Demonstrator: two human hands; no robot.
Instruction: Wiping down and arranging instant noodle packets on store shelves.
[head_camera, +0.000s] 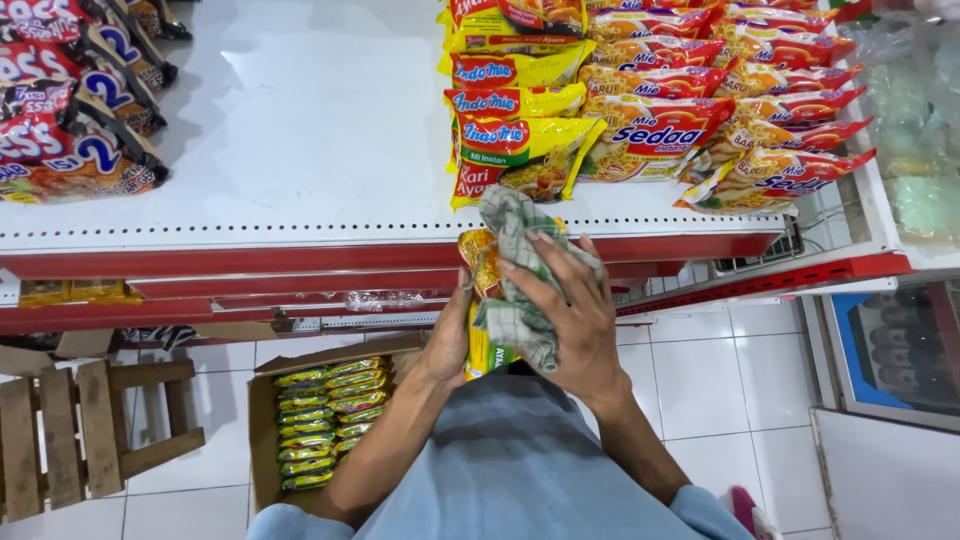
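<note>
Both hands meet at the lower middle of the frame, just below the front edge of a white shelf (300, 120). On the left of the pair, the left hand (450, 335) grips a yellow noodle packet (480, 265) from the side, its fingers curled around the packet's edge. Just to its right, the right hand (570, 310) presses a grey-green checked cloth (515, 285) flat against the face of that packet, fingers spread over the fabric, so the cloth covers most of the packet and only its orange-yellow top corner and a strip of its lower edge show. Going from the left edge of the frame: dark and red snack bags (70, 110) lie in a fanned row at the upper left of the shelf; below them, at the lower left, a slatted wooden crate (70, 440) stands on the white tiled floor (720, 380). Next to it, left of the forearms, an open cardboard box (265, 440) holds two rows of green and yellow packets. Bare white shelf fills the upper middle. At the upper right, stacks of yellow noodle packets (515, 130) and red and orange ones (700, 90) lie overlapping, just above the hands. At the far right, a glass-fronted cabinet (900, 340) stands beside the shelf.
</note>
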